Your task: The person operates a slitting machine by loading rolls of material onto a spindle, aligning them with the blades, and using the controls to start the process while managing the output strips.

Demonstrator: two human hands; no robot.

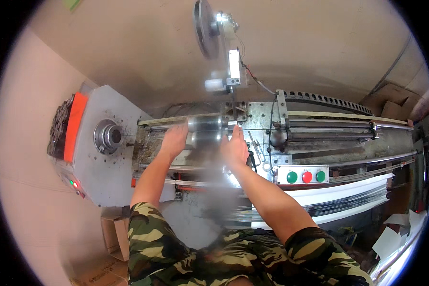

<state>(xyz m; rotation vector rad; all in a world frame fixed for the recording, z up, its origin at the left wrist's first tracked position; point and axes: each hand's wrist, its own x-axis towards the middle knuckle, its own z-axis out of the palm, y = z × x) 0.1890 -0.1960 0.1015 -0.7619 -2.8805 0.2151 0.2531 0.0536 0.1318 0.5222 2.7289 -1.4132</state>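
Two polished metal rollers lie side by side on the machine bed, partly veiled by a blurred smear down the picture. At their left end is my left hand, its fingers drawn together against the end; whatever they grip is hidden. My right hand lies by the right end of the rollers, with fingertips touching a small bright metal piece. Its lower fingers are curled and what they hold, if anything, does not show. Just right of this hand, slim metal hand tools rest on the steel plate.
A grey headstock with a round chuck stands left. Above the rollers rises a post with a reel. A button box sits front right, near a white tray of thin dark rods. Cardboard boxes stand lower left.
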